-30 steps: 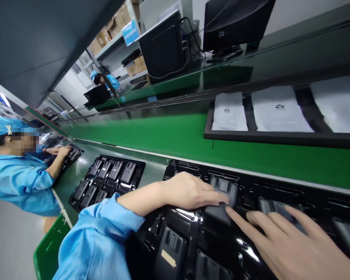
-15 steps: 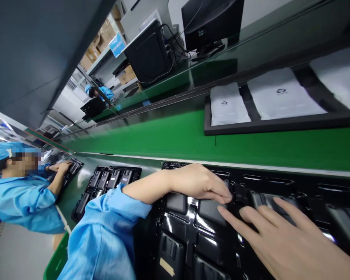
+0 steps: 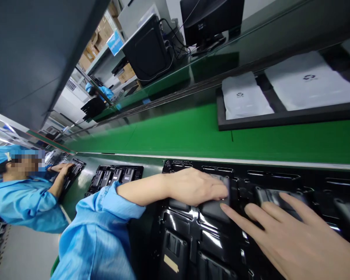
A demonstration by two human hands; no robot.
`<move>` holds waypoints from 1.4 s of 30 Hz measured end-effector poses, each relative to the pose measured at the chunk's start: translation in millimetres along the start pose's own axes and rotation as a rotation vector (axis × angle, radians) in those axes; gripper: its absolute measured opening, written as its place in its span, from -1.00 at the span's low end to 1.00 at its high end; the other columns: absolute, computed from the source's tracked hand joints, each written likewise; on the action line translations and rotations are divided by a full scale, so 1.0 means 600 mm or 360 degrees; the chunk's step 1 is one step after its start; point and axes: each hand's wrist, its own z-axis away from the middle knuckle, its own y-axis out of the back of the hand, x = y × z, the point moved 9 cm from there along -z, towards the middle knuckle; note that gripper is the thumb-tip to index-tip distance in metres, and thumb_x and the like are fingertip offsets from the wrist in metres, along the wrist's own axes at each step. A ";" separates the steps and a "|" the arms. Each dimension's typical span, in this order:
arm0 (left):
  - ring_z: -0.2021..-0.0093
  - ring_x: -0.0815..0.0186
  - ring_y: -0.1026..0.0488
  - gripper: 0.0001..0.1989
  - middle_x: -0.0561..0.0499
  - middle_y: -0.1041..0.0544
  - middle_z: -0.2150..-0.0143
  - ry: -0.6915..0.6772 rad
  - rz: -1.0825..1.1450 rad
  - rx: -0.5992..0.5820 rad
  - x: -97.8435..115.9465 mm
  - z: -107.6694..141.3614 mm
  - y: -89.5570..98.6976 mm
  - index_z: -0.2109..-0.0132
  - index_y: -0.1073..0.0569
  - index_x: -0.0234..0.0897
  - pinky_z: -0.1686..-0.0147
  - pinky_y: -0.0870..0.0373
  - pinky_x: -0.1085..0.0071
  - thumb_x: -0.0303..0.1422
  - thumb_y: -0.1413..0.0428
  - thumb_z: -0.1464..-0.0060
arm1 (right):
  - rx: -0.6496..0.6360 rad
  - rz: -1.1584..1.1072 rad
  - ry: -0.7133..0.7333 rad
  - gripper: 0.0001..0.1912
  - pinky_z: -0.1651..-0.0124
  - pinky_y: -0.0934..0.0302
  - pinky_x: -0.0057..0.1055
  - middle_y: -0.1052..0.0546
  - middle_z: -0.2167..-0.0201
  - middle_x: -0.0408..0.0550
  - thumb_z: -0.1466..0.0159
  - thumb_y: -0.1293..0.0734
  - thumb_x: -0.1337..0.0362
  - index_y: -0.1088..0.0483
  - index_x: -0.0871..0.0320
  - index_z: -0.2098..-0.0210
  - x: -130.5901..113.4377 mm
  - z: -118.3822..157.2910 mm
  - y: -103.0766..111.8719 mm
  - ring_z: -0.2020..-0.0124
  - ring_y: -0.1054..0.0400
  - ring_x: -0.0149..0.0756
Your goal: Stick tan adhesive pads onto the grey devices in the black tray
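A glossy black moulded tray (image 3: 189, 221) lies in front of me with dark grey battery-like packs in its pockets. My left hand (image 3: 196, 186) lies flat, palm down, over a pack (image 3: 220, 192) in the tray's far row, fingers pressing on its top. My right hand (image 3: 282, 237) rests with fingers spread; its thumb tip touches the near edge of that same pack and the other fingers lie over the neighbouring pack (image 3: 272, 196). Neither hand is closed around anything. More packs (image 3: 173, 249) sit in the near row.
Beyond the tray runs a green conveyor belt (image 3: 177, 136) carrying a black tray (image 3: 280, 118) of white bags. A second tray of packs (image 3: 113, 177) lies to the left. A co-worker in blue (image 3: 23, 194) works at far left. A monitor and computer stand behind.
My left hand slid slightly toward me and flattened on the pack. My right hand stayed spread beside it. The view tilted and the belt's tray of white bags shifted right.
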 end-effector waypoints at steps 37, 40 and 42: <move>0.22 0.45 -0.43 -0.86 0.00 -0.52 0.27 0.0369 0.0162 0.0231 -0.059 0.122 0.000 0.29 -0.46 -0.31 0.29 -0.22 0.63 -0.42 0.00 -0.09 | 0.0507 0.0343 0.0605 -0.56 0.41 -0.15 -0.25 -0.35 0.58 -0.06 -0.14 0.04 0.51 -0.42 0.15 0.31 -0.041 -0.019 0.051 0.52 -0.28 -0.24; 0.24 0.46 -0.42 -0.87 0.01 -0.52 0.28 0.0327 0.0194 0.0165 -0.061 0.118 -0.001 0.30 -0.46 -0.28 0.28 -0.22 0.64 -0.40 -0.01 -0.09 | 0.0487 0.0307 0.0569 -0.55 0.39 -0.13 -0.24 -0.35 0.58 -0.07 -0.12 0.03 0.50 -0.42 0.11 0.30 -0.032 -0.012 0.037 0.53 -0.26 -0.25; 0.25 0.46 -0.42 -0.87 0.02 -0.51 0.29 0.0266 0.0225 0.0097 -0.058 0.112 -0.003 0.30 -0.45 -0.28 0.27 -0.22 0.64 -0.39 0.00 -0.10 | 0.0402 0.0232 0.0478 -0.54 0.37 -0.13 -0.25 -0.35 0.57 -0.09 -0.14 0.03 0.45 -0.42 0.05 0.26 -0.018 -0.004 0.020 0.52 -0.26 -0.27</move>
